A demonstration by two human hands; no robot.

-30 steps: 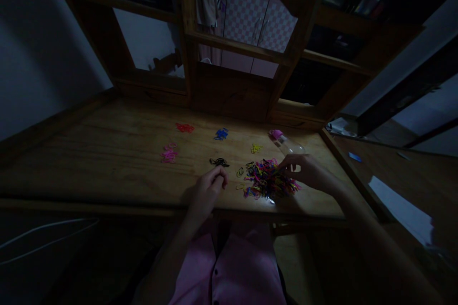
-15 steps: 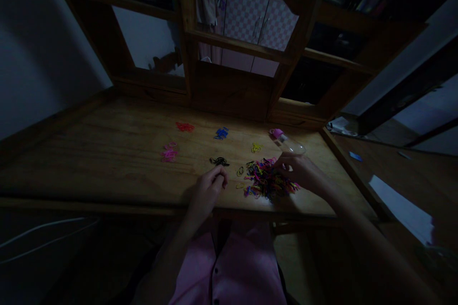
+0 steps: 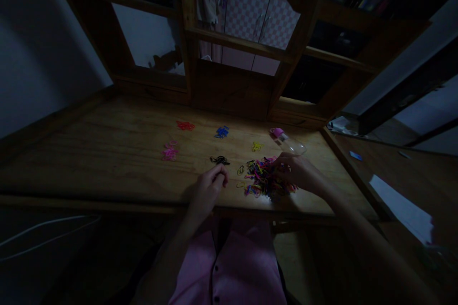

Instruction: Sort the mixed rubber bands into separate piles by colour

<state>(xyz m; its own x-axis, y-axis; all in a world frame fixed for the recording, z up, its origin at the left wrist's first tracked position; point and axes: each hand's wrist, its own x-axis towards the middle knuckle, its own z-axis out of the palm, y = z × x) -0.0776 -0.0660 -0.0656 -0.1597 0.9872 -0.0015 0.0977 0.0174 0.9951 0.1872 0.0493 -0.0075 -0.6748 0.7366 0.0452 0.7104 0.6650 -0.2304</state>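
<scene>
A mixed heap of small coloured rubber bands (image 3: 263, 178) lies on the wooden desk. My right hand (image 3: 295, 170) reaches into the heap's right side, fingers bent and pinched among the bands. Left of the heap my left hand (image 3: 212, 183) rests closed on the desk, fingers curled in; what it may hold is hidden. Just beyond it is a small pile of black bands (image 3: 219, 160). Farther off are piles of blue bands (image 3: 222, 132), yellow bands (image 3: 256, 146), red bands (image 3: 185, 126) and pink bands (image 3: 170, 153). A few loose bands (image 3: 241, 170) lie between my hands.
A clear bottle (image 3: 294, 145) with a pink cap lies on its side beyond my right hand. The wooden desk (image 3: 107, 152) has a shelf unit (image 3: 232, 90) along its back. To the right, paper (image 3: 400, 207) and a blue card (image 3: 355, 155) lie on another surface.
My right hand has shifted slightly left and deeper into the heap, its fingers still bent. My left hand stays closed in the same place.
</scene>
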